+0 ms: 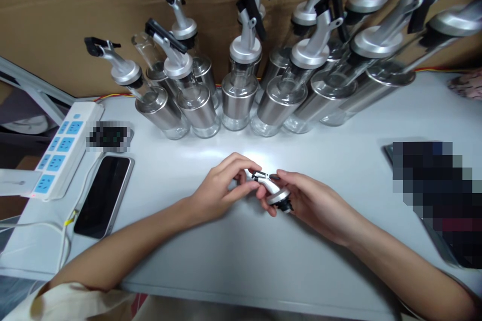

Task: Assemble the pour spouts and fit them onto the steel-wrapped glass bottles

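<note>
A silver and black bottle pourer spout [271, 188] is held between my two hands over the middle of the grey table [211, 271]. My right hand [309, 198] grips it from the right, the thumb by the black lever and the fingers under the silver collar. At the spout's tip, my left hand [224, 185] pinches the black cap with thumb and forefinger. The spout lies tilted, its black stopper end pointing down to the right. Part of the left fingers is hidden behind the tip.
Several glass bottles with steel sleeves and pourer tops, such as this one [240, 95], stand along the back by a cardboard wall [75, 15]. On the left lie a white power strip [70, 145], a phone [103, 195] and cables. A blurred-out device [437, 200] lies right.
</note>
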`<state>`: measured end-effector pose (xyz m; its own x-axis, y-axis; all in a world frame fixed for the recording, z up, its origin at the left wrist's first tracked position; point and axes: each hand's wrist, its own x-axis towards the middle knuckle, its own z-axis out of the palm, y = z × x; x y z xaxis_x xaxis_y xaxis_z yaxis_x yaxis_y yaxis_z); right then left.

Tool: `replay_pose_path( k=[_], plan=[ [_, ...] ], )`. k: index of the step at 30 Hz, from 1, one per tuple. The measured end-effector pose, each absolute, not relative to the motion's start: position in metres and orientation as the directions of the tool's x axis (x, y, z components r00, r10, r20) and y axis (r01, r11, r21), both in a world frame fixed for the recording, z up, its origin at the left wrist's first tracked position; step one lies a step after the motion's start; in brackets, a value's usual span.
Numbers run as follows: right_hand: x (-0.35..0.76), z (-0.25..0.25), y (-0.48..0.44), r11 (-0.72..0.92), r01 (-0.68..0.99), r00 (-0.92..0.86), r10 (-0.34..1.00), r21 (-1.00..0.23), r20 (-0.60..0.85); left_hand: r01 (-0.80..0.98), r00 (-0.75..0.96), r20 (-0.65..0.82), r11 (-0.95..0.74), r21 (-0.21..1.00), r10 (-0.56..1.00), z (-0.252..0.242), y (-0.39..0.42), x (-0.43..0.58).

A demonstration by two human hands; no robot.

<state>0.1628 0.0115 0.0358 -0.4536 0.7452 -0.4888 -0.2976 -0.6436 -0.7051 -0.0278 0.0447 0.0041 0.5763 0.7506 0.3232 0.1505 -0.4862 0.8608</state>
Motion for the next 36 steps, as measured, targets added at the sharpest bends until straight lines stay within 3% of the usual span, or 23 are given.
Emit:
replay_pose_path(
  k=[7, 23, 36],
  plan=[
    [0.164, 0.0344, 0.0119, -0.682, -0.318, -0.512, 0.708, -0.659, -0.486, 0.185, 0.582, 0.286, -0.466, 0.865, 0.761, 0.0065, 0.0446, -0.0283],
    [0.1639, 0.0335, 0.0126, -0.667, -0.309, -0.492, 0.722, -0.678, -0.486, 0.193, 0.577, 0.257, -0.434, 0.88, 0.775, 0.0072, 0.0436, -0.028],
    [0.1664, 0.0352, 0.0132, -0.614, -0.267, -0.479, 0.753, -0.743, -0.451, 0.189, 0.518, 0.129, -0.26, 0.947, 0.846, 0.0078, 0.0427, -0.0274]
  ],
)
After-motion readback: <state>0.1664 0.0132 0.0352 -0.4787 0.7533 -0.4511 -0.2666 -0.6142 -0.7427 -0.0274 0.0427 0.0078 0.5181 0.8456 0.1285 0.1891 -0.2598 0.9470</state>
